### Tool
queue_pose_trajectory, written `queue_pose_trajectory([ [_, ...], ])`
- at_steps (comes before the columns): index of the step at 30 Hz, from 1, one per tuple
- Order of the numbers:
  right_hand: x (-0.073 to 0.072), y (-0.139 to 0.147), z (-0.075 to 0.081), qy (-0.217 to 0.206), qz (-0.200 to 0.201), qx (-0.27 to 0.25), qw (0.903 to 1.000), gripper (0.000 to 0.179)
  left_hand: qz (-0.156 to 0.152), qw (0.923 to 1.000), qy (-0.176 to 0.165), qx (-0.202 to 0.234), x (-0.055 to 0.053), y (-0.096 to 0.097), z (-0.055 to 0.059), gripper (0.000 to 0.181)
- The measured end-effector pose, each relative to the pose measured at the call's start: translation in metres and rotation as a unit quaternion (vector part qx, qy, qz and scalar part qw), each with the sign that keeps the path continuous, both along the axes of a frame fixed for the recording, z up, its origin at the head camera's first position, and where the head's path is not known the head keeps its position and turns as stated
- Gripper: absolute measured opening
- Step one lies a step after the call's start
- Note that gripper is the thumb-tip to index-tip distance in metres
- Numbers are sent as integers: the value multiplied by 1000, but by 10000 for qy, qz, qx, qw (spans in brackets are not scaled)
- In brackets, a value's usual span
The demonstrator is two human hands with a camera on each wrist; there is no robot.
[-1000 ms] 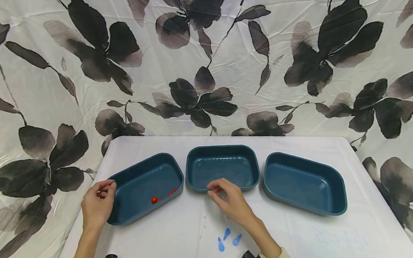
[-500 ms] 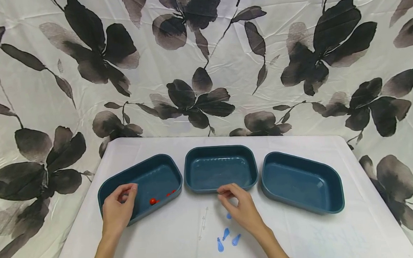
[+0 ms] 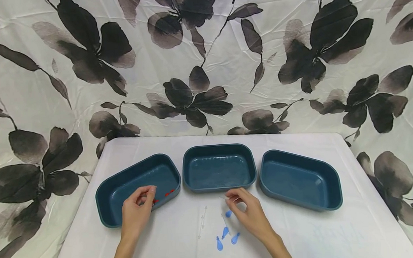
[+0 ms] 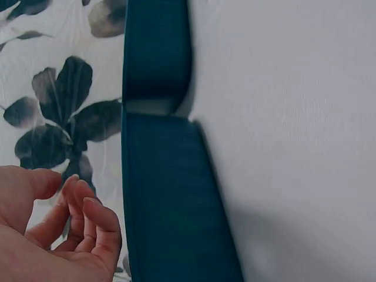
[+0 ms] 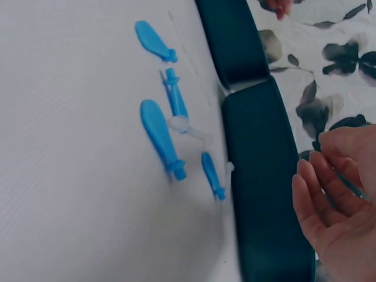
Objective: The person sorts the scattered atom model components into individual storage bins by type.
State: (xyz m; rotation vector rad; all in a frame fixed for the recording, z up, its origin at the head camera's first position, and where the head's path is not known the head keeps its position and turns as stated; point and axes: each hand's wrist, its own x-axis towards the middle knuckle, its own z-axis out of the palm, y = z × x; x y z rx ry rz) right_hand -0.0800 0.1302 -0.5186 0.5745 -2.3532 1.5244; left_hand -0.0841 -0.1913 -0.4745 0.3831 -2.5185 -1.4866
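Note:
My left hand [image 3: 138, 210] is over the front part of the left teal bin [image 3: 106, 196]. Its thumb and fingers are loosely bent in the left wrist view, with nothing visible between them. Small red pieces [image 3: 169, 192] lie in that bin, partly covered by the hand. My right hand [image 3: 249, 210] is just in front of the middle bin [image 3: 220, 189], fingers loosely bent and thumb near the index fingertip; I see nothing held. Beside and below it, several blue teardrop-shaped pieces with narrow collared ends [image 5: 157, 132] lie on the white table, with thin clear sticks [image 5: 191, 59] near them.
A third teal bin [image 3: 300, 182] stands at the right, angled inward. The white table [image 3: 338, 235] ends at a floral cloth [image 3: 189, 59] hanging behind the bins. Faint marks show on the tabletop at the right.
My left hand has moved right, from the left bin's left rim to over its front part. My right hand has shifted right and slightly nearer, uncovering another blue piece.

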Motion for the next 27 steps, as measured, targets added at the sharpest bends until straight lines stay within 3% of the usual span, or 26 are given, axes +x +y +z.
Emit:
queue_pose_trajectory([
  [6, 5, 7, -7, 69, -113, 47, 9999, 21, -141, 9991, 29, 401, 1, 14, -4, 23],
  [27, 17, 21, -27, -504, -460, 311, 9972, 26, -650, 9897, -105, 1275, -1, 66, -23, 21],
])
